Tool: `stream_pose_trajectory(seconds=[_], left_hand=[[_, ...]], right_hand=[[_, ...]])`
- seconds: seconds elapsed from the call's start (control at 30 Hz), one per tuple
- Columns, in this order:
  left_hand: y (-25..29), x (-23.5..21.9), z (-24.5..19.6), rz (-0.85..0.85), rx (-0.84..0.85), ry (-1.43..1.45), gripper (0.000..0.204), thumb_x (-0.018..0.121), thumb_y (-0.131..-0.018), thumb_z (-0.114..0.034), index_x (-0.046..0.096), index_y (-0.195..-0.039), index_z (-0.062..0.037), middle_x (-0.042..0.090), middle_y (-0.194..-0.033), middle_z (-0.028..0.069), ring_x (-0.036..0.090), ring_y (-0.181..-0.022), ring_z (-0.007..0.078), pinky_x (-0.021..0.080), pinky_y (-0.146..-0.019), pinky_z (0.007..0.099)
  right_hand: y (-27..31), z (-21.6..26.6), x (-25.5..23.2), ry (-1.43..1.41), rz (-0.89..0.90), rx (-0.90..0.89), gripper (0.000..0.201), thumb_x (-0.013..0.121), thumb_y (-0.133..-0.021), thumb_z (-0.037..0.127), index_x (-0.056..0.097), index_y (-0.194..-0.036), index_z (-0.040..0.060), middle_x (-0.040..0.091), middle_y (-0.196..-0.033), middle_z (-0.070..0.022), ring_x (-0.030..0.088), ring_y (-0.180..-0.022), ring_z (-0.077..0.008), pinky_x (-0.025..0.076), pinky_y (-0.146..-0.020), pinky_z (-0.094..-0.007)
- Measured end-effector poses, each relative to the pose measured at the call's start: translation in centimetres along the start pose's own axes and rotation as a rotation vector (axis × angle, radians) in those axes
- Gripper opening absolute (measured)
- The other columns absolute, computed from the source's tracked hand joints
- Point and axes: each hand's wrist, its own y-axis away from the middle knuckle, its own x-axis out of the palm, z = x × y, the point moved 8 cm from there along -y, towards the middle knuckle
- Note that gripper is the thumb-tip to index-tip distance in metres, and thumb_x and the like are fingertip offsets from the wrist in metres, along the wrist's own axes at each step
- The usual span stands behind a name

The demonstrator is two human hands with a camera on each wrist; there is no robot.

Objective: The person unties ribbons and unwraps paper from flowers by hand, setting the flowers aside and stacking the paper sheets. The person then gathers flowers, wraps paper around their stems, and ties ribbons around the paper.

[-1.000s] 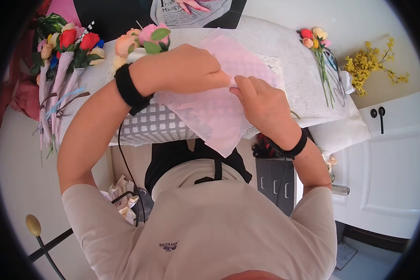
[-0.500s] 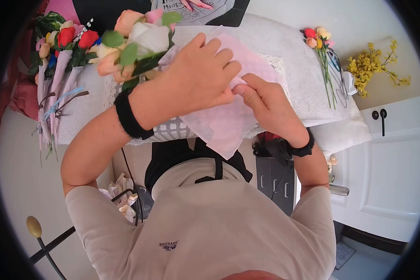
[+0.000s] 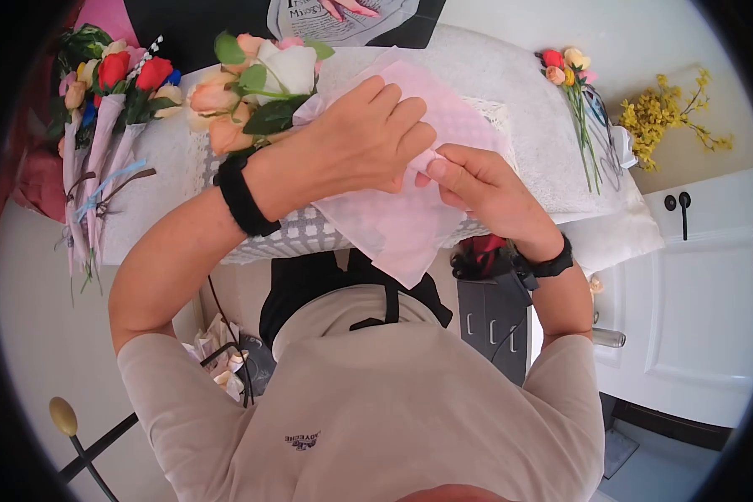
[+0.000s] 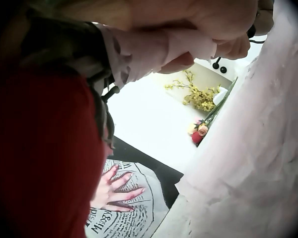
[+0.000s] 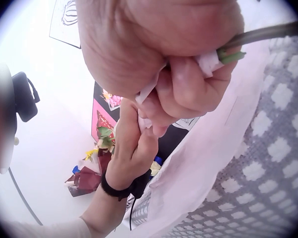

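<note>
A bouquet of artificial roses [image 3: 289, 71], peach with one white, leans to the left over the table. My left hand [image 3: 360, 138] grips its stems, which have pale pink paper [image 4: 139, 52] around them. Close by, my right hand [image 3: 485, 188] pinches the lower part of the wrapped stems between thumb and fingers. In the right wrist view, a green stem end [image 5: 232, 57] and a dark stem [image 5: 268, 34] come out of the right fist. A loose pink sheet [image 3: 393, 230] spreads beneath both hands. A blurred red shape [image 4: 44, 153] fills the left wrist view's left side.
Wrapped flower bundles [image 3: 96, 167] lie at the table's left. Loose long-stemmed roses [image 3: 577, 117] are at the right, near yellow blossom sprays [image 3: 657, 121]. A grey-white checked cloth [image 3: 280, 238] hangs over the front edge. A black printed bag [image 3: 201, 29] stands at the back.
The bouquet has risen from behind the left forearm and tilted, with its white rose now in sight. The left hand has rolled so its knuckles face up; the right thumb has shifted along the paper.
</note>
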Motion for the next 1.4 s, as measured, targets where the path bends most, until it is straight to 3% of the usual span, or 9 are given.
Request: stream_pose_trajectory(seconds=[0.07, 0.13, 0.17, 0.23, 0.33, 0.6, 1.07, 1.27, 1.4], left_hand=[[0.1, 1.4, 0.7, -0.014, -0.006, -0.039, 0.041, 0.076, -0.06, -0.019, 0.055, -0.093, -0.0071, 0.054, -0.09, 0.0098, 0.054, -0.079, 0.0268, 0.044, -0.077, 0.0374], [-0.3, 2.2, 1.8, -0.003, -0.03, -0.06, 0.038, 0.075, -0.062, -0.022, 0.054, -0.09, -0.008, 0.053, -0.085, 0.0089, 0.056, -0.076, 0.0256, 0.044, -0.076, 0.0366], [-0.4, 2.6, 2.5, 0.013, -0.062, -0.087, 0.035, 0.075, -0.065, -0.024, 0.054, -0.087, -0.0088, 0.053, -0.079, 0.0081, 0.057, -0.074, 0.0243, 0.043, -0.074, 0.0357], [-0.7, 2.5, 3.9, 0.029, -0.102, -0.116, 0.034, 0.075, -0.066, -0.024, 0.054, -0.088, -0.0085, 0.054, -0.079, 0.0083, 0.058, -0.075, 0.0249, 0.044, -0.075, 0.0363], [-0.3, 1.6, 5.5, 0.013, -0.161, -0.153, 0.033, 0.075, -0.069, -0.024, 0.054, -0.09, -0.0079, 0.055, -0.08, 0.0082, 0.059, -0.078, 0.0253, 0.045, -0.077, 0.037], [-0.2, -0.1, 5.0, -0.011, -0.2, -0.161, 0.03, 0.072, -0.07, -0.019, 0.05, -0.088, -0.008, 0.05, -0.08, 0.0073, 0.055, -0.077, 0.0242, 0.045, -0.078, 0.0365], [0.0, 0.4, 5.1, 0.135, -0.296, -0.055, 0.03, 0.068, -0.069, -0.011, 0.051, -0.092, -0.0043, 0.05, -0.086, 0.0129, 0.055, -0.082, 0.0313, 0.043, -0.077, 0.0422], [0.0, 0.6, 5.5, 0.111, -0.294, -0.064, 0.025, 0.065, -0.07, -0.01, 0.048, -0.088, -0.0058, 0.048, -0.083, 0.0128, 0.053, -0.077, 0.0317, 0.042, -0.075, 0.0425], [0.1, 0.8, 5.5, 0.16, -0.321, -0.055, 0.024, 0.064, -0.071, -0.009, 0.047, -0.086, -0.0056, 0.047, -0.082, 0.0129, 0.052, -0.076, 0.0317, 0.041, -0.073, 0.0419]], right_hand=[[-0.1, -0.2, 0.2, 0.003, -0.034, 0.009, 0.031, 0.059, -0.109, 0.029, 0.072, -0.104, 0.0017, 0.052, -0.07, -0.0018, 0.05, -0.068, -0.0133, 0.045, -0.067, -0.0292], [0.9, 3.3, -1.4, 0.587, -0.48, -0.298, 0.019, 0.071, -0.1, 0.021, 0.072, -0.104, 0.0025, 0.063, -0.081, -0.0089, 0.063, -0.076, -0.0246, 0.051, -0.073, -0.035], [1.1, 3.2, -1.8, 0.591, -0.488, -0.292, 0.019, 0.071, -0.1, 0.021, 0.072, -0.104, 0.0025, 0.063, -0.081, -0.0089, 0.063, -0.076, -0.0246, 0.051, -0.073, -0.035], [3.8, 6.6, -1.1, 1.054, -0.742, -0.78, 0.024, 0.08, -0.087, 0.012, 0.073, -0.109, 0.0053, 0.07, -0.102, -0.014, 0.069, -0.092, -0.0356, 0.054, -0.079, -0.041], [6.3, 6.5, 0.6, 1.045, -0.555, -0.863, 0.038, 0.082, -0.08, 0.007, 0.072, -0.117, 0.0081, 0.07, -0.119, -0.0118, 0.068, -0.104, -0.0357, 0.054, -0.082, -0.0415], [2.1, -0.5, 1.9, 1.012, -0.302, -0.529, 0.053, 0.074, -0.095, 0.031, 0.063, -0.143, 0.0108, 0.051, -0.157, -0.0186, 0.048, -0.143, -0.042, 0.038, -0.118, -0.0541], [1.6, 1.4, 0.0, 0.827, -0.361, -0.655, 0.04, 0.075, -0.095, 0.026, 0.07, -0.131, 0.0082, 0.064, -0.143, -0.0175, 0.059, -0.13, -0.0401, 0.045, -0.111, -0.0514], [7.3, -0.8, -11.4, 0.697, -0.82, -0.425, 0.006, 0.075, -0.091, 0.006, 0.077, -0.096, 0.0023, 0.074, -0.091, -0.0145, 0.071, -0.085, -0.0323, 0.057, -0.075, -0.0393], [12.1, -4.9, -24.0, 0.827, -1.071, -0.123, 0.015, 0.077, -0.094, 0.015, 0.078, -0.101, 0.0026, 0.077, -0.089, -0.0138, 0.073, -0.076, -0.0239, 0.058, -0.072, -0.0343]])
